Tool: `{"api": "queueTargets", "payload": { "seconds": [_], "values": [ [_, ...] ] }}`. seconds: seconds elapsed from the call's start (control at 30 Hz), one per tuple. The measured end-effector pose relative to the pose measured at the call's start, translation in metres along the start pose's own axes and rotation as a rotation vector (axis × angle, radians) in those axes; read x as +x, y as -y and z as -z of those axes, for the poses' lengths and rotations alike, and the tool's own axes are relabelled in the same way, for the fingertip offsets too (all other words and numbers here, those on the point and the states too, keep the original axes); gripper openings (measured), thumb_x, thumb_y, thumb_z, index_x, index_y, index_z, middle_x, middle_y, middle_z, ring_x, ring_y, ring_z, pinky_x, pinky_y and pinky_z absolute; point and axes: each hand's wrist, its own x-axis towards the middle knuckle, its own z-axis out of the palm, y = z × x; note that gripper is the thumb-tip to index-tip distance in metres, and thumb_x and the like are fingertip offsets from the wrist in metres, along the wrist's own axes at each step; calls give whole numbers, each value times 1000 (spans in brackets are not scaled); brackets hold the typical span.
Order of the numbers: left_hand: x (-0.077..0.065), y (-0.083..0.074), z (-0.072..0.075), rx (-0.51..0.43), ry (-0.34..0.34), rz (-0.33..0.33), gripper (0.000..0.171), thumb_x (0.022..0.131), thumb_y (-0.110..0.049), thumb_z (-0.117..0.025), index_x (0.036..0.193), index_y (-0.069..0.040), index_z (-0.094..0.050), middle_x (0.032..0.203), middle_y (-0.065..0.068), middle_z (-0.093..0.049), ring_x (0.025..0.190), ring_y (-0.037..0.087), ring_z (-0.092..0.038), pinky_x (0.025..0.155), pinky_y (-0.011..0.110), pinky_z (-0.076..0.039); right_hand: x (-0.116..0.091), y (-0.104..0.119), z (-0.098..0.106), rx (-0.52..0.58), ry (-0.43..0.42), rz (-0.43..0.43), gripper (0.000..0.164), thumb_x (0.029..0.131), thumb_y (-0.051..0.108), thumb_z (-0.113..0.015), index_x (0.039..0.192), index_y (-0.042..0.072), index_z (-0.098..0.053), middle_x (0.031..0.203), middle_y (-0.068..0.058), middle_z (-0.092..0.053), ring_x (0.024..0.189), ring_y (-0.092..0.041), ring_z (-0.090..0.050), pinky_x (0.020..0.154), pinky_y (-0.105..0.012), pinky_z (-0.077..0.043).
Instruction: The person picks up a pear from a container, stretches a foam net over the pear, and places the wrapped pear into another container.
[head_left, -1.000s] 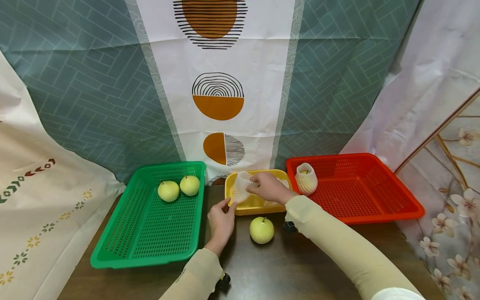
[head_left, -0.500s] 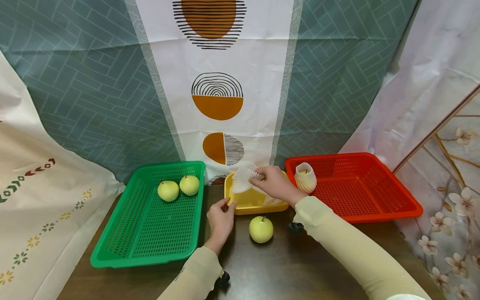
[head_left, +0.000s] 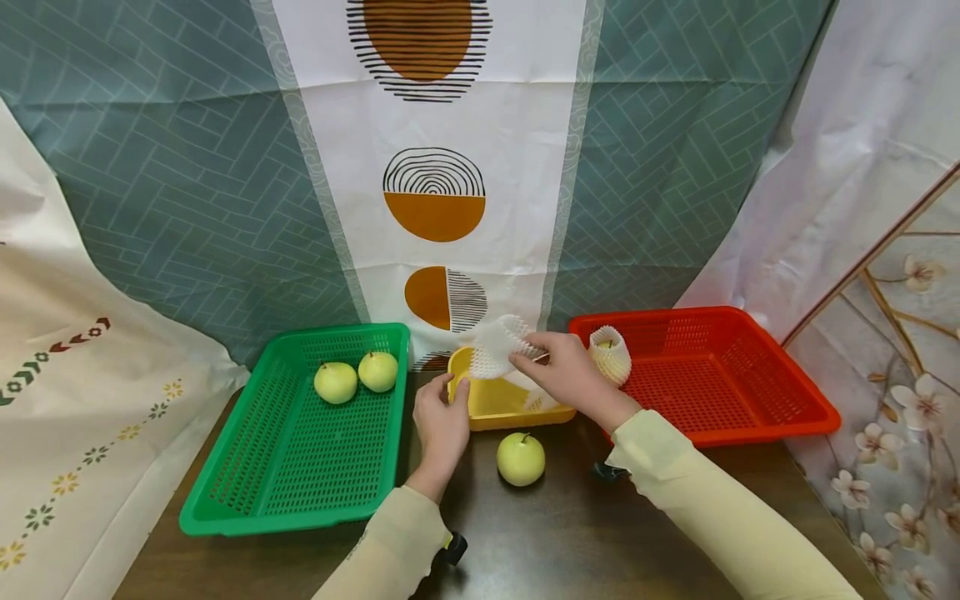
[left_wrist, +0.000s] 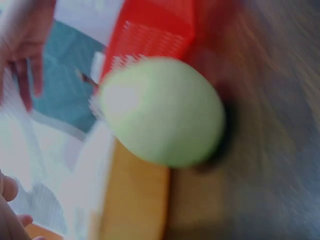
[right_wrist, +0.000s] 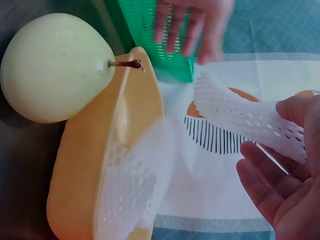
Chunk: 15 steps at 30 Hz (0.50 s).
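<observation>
My right hand pinches a white foam fruit net above the small yellow basket. In the right wrist view the net runs flat from between thumb and fingers. My left hand is at the basket's left end, fingers extended and apart from the net in the right wrist view. On the table in front of the basket sits a bare yellow-green pear, stem up. More white foam netting lies in the basket.
A green basket at left holds two bare pears. The red basket at right contains one pear in a foam net. Patterned cloth hangs behind the brown table.
The right hand has lifted the foam net up out of the yellow basket and drawn slightly right. The left hand has raised its fingers a little at the basket's left rim.
</observation>
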Motion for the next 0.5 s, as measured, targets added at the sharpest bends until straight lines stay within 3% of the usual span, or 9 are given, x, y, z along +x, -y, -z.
{"api": "queueTargets", "payload": {
  "seconds": [0.17,0.3,0.4,0.5],
  "values": [
    [-9,-28,6,-100,9,-104,36,89,-39,-61,116,-16,-63,117,6,-58,103,22,-56,87,39,-49,-9,5,1,21,-20,14,18,85,34,-68,72,25,-59,62,7,-54,72,-3,-63,67,-23,-54],
    [-13,-42,11,-141,68,-200,42,89,-43,-59,123,-18,-58,122,2,-56,111,23,-54,92,43,-47,-16,7,2,45,-6,-20,29,84,37,-68,66,20,-52,61,5,-45,66,-5,-58,62,-23,-51],
    [-14,-49,14,-105,140,-270,50,88,-48,-59,130,-21,-53,127,-2,-54,116,20,-51,97,44,-44,-21,7,2,41,49,-60,36,84,40,-68,63,18,-48,59,4,-36,60,-11,-51,55,-23,-46],
    [-13,-54,17,-48,238,-357,53,89,-47,-58,136,-25,-47,134,-5,-50,121,18,-49,100,44,-42,-25,6,2,42,132,-72,28,83,42,-67,67,22,-56,60,4,-43,59,-14,-50,53,-24,-46]
  ]
}}
